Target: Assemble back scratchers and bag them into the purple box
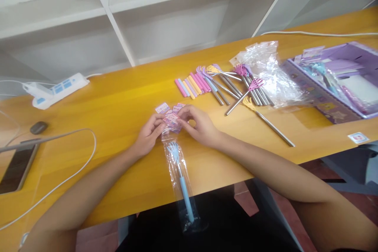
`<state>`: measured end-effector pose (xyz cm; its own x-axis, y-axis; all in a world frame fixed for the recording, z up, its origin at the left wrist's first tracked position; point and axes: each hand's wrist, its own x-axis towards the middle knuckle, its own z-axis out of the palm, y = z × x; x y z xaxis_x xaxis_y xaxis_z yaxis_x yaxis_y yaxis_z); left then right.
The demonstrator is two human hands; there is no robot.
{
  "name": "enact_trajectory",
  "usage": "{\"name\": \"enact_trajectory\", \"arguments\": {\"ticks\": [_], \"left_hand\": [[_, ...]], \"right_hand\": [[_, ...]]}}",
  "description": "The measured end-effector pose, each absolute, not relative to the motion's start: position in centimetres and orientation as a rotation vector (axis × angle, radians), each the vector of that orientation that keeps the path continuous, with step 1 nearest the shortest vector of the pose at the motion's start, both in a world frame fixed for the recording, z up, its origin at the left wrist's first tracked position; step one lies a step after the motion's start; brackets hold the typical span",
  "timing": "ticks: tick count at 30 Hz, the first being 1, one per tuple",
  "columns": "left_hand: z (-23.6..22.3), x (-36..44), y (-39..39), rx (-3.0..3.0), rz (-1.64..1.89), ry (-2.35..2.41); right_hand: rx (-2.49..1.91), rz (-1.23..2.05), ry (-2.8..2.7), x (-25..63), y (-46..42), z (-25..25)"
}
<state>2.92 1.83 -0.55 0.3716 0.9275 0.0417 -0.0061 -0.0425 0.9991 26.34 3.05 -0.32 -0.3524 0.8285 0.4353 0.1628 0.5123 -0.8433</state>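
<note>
My left hand (149, 134) and my right hand (198, 124) meet over a small stack of pink printed cards (171, 119) on the wooden table (118, 102). Both pinch the cards and the top of a clear plastic bag (180, 181). Inside the bag lies a blue-handled back scratcher (181, 179) with its claw end toward my hands; the bag's lower end hangs over the table's front edge. More small cards (163, 107) lie just beyond my fingers.
Behind my hands lie several pastel handle grips (191, 84) and several metal scratchers with coloured claws (236, 86). Empty clear bags (270, 73) and a purple box (339, 82) sit at right. A power strip (54, 89), mouse (38, 127), cable and phone (17, 167) are at left.
</note>
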Motion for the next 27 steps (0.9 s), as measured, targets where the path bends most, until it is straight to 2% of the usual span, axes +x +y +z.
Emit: {"name": "enact_trajectory", "arguments": {"ticks": [18, 27], "left_hand": [[-1.34, 2.41, 1.82, 1.440, 0.970, 0.936], [-0.79, 2.28, 1.58, 1.458, 0.900, 1.020]], "right_hand": [[-0.796, 0.895, -1.940, 26.43, 3.10, 0.19], [-0.680, 0.700, -2.086, 26.69, 2.91, 0.51]]}}
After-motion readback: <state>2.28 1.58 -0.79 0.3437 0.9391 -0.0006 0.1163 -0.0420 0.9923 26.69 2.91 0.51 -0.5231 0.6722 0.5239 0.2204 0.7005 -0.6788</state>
